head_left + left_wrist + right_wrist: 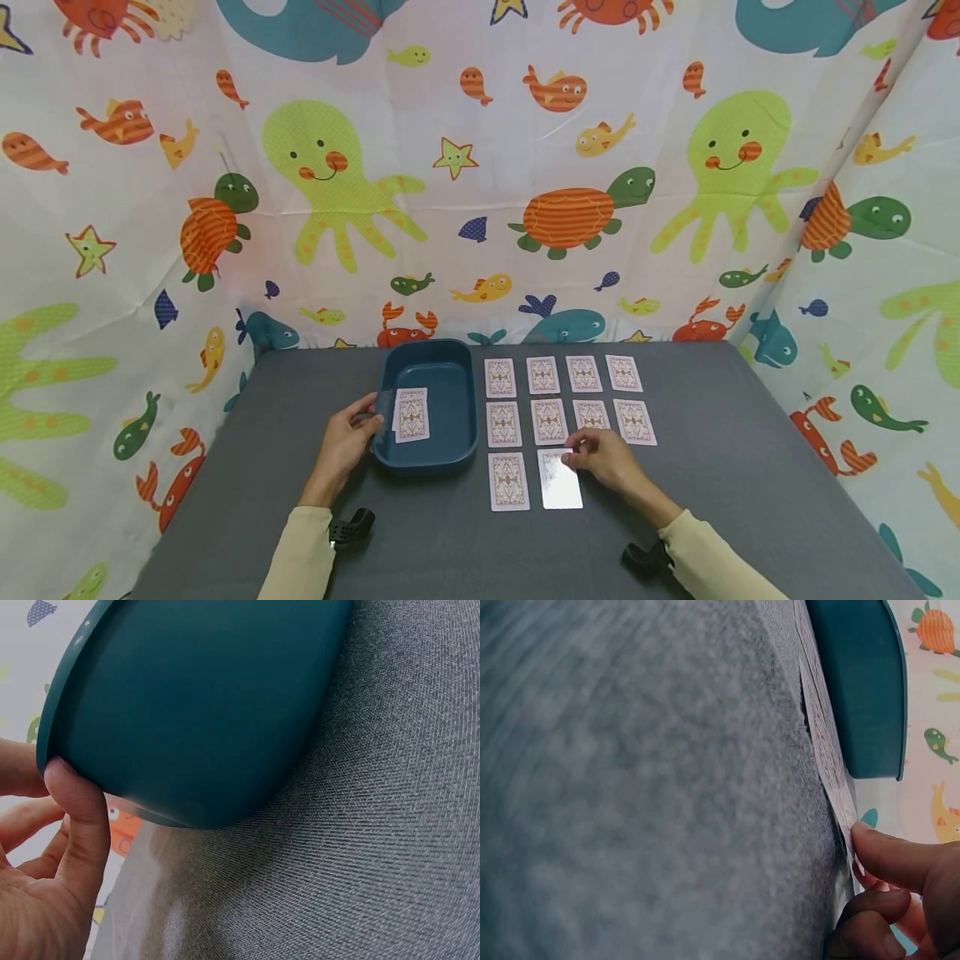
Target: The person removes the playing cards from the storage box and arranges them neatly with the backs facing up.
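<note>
My left hand (347,442) grips the left rim of a dark teal plastic tray (438,460), thumb on one side and fingers on the other in the left wrist view. Inside the tray lie at least two patterned playing cards (412,417), overlapping. My right hand (606,460) pinches the upper right edge of a playing card (559,487) in the nearest row, whose surface shines white with glare. In the right wrist view the thumb (892,855) lies against a card's edge, with the fingers partly hidden behind it.
Several playing cards (504,425) lie back up in rows to the right of the tray. The grey cloth-covered table (450,550) reaches a sea-animal curtain (450,208) at the back and sides. Black straps (352,527) sit on the wrists.
</note>
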A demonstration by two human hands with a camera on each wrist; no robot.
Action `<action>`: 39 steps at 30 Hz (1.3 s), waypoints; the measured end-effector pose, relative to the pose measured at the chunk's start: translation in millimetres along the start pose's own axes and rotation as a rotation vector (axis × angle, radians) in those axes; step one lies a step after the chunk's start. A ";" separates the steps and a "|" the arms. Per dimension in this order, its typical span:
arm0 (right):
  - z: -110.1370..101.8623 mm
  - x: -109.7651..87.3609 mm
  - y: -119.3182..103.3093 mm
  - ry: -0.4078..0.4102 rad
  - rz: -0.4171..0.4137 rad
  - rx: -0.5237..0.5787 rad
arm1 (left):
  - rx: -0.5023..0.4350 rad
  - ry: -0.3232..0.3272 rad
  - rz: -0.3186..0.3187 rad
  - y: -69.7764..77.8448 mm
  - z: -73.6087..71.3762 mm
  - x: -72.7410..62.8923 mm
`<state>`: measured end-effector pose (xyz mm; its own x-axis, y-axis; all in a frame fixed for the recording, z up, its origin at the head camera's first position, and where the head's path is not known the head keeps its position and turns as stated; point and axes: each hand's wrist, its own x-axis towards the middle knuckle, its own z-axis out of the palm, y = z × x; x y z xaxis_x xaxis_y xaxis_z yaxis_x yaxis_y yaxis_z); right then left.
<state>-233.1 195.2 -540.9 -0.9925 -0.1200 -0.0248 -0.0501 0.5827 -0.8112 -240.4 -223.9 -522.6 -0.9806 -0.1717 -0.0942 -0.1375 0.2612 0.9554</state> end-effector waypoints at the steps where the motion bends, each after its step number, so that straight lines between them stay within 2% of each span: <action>1: 0.2 0.3 0.1 0.004 0.001 -0.007 | 0.002 0.000 0.001 0.1 -0.1 -0.1; 5: 1.4 2.0 0.2 0.014 0.010 -0.038 | 0.005 0.001 0.001 -0.1 -0.5 -0.3; 10: 1.2 0.8 -0.9 0.020 0.040 -0.020 | 0.007 -0.004 -0.002 0.2 -0.4 -0.6; 20: -3.8 -8.9 -9.3 -0.020 0.102 0.127 | -0.008 -0.012 0.001 0.7 1.4 -1.5; 26: -8.7 -10.5 -21.0 -0.015 0.067 0.210 | -0.013 -0.007 -0.005 0.4 1.2 -0.5; 39: -13.1 -8.2 -45.9 -0.021 0.048 0.241 | -0.025 -0.007 -0.007 -0.1 0.6 1.0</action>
<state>-224.1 180.0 -495.8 -0.9904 -0.1153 -0.0766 0.0273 0.3802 -0.9245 -241.4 -223.5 -523.0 -0.9806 -0.1670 -0.1031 -0.1413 0.2359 0.9614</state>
